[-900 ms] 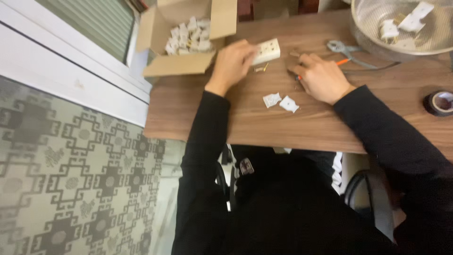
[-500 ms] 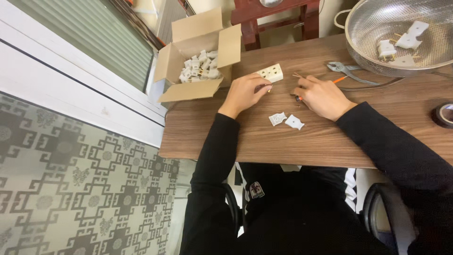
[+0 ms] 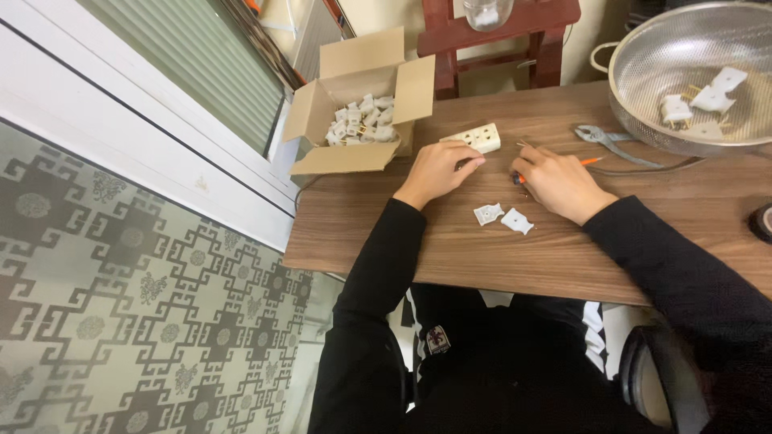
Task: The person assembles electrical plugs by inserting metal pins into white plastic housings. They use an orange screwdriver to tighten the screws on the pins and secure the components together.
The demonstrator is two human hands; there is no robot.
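My left hand (image 3: 438,170) rests on the wooden table (image 3: 450,249) just in front of a white multi-socket block (image 3: 474,138). Its fingers are curled and pinched together, and nothing clear shows between them. My right hand (image 3: 559,183) is closed around an orange-handled screwdriver (image 3: 592,161), whose dark end pokes out toward my left hand. Two small white plug parts (image 3: 502,217) lie on the table between my forearms.
An open cardboard box (image 3: 322,120) with several white plugs stands at the table's back left. A metal colander (image 3: 643,64) holding white parts sits back right, with pliers (image 3: 603,137) beside it. A dark tape roll (image 3: 762,221) lies at the right edge. A red wooden stool (image 3: 515,24) stands behind the table.
My left hand has drawn back off the socket block toward me. My right hand stays closed on the screwdriver. The view has shifted, so more of the floor and box shows.
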